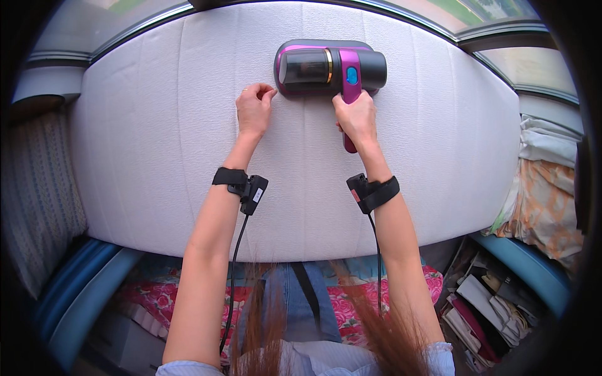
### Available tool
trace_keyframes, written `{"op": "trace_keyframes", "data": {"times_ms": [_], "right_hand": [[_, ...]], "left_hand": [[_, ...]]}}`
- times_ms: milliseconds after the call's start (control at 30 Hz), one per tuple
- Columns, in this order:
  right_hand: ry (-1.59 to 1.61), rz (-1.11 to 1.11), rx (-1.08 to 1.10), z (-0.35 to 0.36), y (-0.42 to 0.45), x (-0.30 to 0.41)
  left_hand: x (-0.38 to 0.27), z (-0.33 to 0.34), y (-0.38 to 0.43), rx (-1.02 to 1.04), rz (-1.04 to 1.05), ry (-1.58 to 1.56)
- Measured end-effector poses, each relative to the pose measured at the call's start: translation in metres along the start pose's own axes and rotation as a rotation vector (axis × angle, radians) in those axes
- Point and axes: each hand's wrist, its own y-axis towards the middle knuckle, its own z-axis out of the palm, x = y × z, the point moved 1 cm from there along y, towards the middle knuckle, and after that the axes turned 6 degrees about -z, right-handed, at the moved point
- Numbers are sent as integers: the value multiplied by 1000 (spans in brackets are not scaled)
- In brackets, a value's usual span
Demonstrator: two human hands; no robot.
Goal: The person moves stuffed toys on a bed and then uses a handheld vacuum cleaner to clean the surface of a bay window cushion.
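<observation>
A handheld mattress vacuum cleaner [308,66], black and magenta with a clear dust cup and a small lit display, lies head down near the far side of a white quilted mattress [211,155]. My right hand [358,117] is closed around its magenta handle. Just left of the vacuum's head, my left hand [255,108] is held over the mattress with thumb and fingertips close together at the vacuum's edge. Whether anything is pinched there cannot be made out. A black strap with a small device and cable sits on each forearm.
Windows [470,19] line the far side. At the left hangs a patterned cloth [40,188]; folded fabrics [545,197] are piled at the right. Below the mattress are blue edges [522,268], floral fabric [348,310] and a compartment of stacked items [489,310] at the lower right.
</observation>
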Motion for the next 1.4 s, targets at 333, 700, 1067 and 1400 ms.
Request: {"op": "trace_keyframes", "data": {"times_ms": [333,700,1067,1400], "right_hand": [[-139,5,-43,-50,-143,-81],[-117,65,-4,-60,-148,-90],[-107,152,10,-62,-145,-77],[-119,77,-17,-60,-148,-86]], "left_hand": [[-25,37,40,283,284,418],[-21,50,70,265,153,44],[-34,68,69,16,324,300],[-38,70,80,62,439,451]]}}
